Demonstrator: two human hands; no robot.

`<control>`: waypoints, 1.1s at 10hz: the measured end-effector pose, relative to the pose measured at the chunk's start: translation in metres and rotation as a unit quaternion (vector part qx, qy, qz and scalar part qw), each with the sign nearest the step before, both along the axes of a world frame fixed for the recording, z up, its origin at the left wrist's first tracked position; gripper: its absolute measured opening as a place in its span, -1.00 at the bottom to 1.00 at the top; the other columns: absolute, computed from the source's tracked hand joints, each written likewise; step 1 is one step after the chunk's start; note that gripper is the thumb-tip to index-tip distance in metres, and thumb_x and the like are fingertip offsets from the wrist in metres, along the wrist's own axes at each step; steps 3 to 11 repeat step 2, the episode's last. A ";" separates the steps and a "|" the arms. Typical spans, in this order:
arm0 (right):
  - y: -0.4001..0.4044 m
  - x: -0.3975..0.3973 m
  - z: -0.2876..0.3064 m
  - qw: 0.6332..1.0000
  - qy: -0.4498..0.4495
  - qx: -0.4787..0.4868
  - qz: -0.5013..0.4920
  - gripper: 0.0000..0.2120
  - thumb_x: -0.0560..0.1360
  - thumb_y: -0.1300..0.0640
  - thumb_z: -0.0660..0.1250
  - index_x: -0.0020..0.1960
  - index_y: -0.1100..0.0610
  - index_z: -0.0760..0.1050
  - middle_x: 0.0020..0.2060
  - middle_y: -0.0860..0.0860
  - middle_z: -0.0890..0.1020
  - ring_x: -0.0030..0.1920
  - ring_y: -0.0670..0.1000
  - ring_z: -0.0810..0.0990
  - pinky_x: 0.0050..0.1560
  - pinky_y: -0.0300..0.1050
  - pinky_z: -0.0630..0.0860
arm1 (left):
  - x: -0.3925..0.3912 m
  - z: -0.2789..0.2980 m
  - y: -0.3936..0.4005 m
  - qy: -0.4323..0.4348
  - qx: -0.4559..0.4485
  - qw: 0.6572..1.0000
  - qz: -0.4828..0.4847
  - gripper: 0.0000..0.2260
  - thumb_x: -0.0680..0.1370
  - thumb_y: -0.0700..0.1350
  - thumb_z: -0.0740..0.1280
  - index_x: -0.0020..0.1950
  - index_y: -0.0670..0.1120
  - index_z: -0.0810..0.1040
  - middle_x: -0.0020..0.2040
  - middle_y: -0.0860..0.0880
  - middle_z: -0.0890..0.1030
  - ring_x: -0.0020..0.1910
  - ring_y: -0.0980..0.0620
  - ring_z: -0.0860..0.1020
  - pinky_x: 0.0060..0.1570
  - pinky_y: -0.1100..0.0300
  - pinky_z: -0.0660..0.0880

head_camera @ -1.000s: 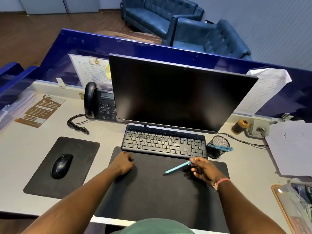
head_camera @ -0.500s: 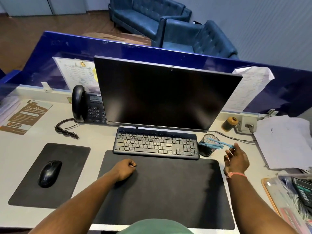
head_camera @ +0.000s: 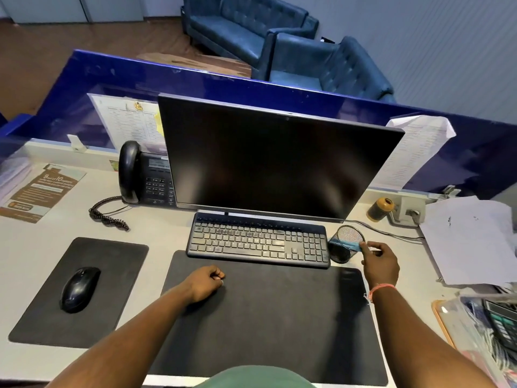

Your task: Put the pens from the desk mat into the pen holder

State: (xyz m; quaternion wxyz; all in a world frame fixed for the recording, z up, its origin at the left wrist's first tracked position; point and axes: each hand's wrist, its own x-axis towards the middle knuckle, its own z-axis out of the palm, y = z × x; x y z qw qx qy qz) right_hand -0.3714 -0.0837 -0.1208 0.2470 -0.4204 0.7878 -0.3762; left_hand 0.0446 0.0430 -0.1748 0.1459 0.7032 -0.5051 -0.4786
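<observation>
The black mesh pen holder (head_camera: 347,256) stands just right of the keyboard, behind the far right corner of the black desk mat (head_camera: 265,326). Light blue pens (head_camera: 348,245) lie slanted in it, with their upper ends over its right rim. My right hand (head_camera: 382,263) is beside the holder, thumb and fingers pinched on those pen ends. My left hand (head_camera: 207,282) rests as a closed fist on the mat's far left part, holding nothing. No pen shows on the mat.
A keyboard (head_camera: 258,242) and a dark monitor (head_camera: 274,161) stand behind the mat. A mouse (head_camera: 79,288) sits on a small pad at left, a desk phone (head_camera: 145,175) behind it. Loose papers (head_camera: 470,239), a cable and a tray (head_camera: 475,331) crowd the right side.
My right hand carried a blue pen from over the mat to the holder, opened beside it, and now pinches the pen ends at the rim. The left fist stayed put.
</observation>
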 end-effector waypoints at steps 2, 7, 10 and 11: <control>0.048 0.015 -0.012 0.997 0.073 0.014 -0.007 -0.71 0.60 -0.09 0.25 0.21 0.07 0.43 -0.13 0.15 0.63 -0.04 0.27 0.61 0.06 0.11 0.50 | -0.004 -0.008 0.007 -0.065 -0.035 0.996 -0.041 -0.73 0.55 -0.15 0.35 0.24 -0.12 0.57 0.20 -0.10 0.58 0.19 -0.02 0.54 0.26 0.21 0.40; 0.048 0.015 -0.012 0.997 0.073 0.014 -0.007 -0.71 0.60 -0.09 0.25 0.21 0.07 0.43 -0.13 0.15 0.63 -0.04 0.27 0.61 0.06 0.11 0.50 | -0.004 -0.008 0.007 -0.065 -0.035 0.996 -0.041 -0.73 0.55 -0.15 0.35 0.24 -0.12 0.57 0.20 -0.10 0.58 0.19 -0.02 0.54 0.26 0.21 0.40; 0.048 0.015 -0.012 0.997 0.073 0.014 -0.007 -0.71 0.60 -0.09 0.25 0.21 0.07 0.43 -0.13 0.15 0.63 -0.04 0.27 0.61 0.06 0.11 0.50 | -0.004 -0.008 0.007 -0.065 -0.035 0.996 -0.041 -0.73 0.55 -0.15 0.35 0.24 -0.12 0.57 0.20 -0.10 0.58 0.19 -0.02 0.54 0.26 0.21 0.40; 0.048 0.015 -0.012 0.997 0.073 0.014 -0.007 -0.71 0.60 -0.09 0.25 0.21 0.07 0.43 -0.13 0.15 0.63 -0.04 0.27 0.61 0.06 0.11 0.50 | -0.004 -0.008 0.007 -0.065 -0.035 0.996 -0.041 -0.73 0.55 -0.15 0.35 0.24 -0.12 0.57 0.20 -0.10 0.58 0.19 -0.02 0.54 0.26 0.21 0.40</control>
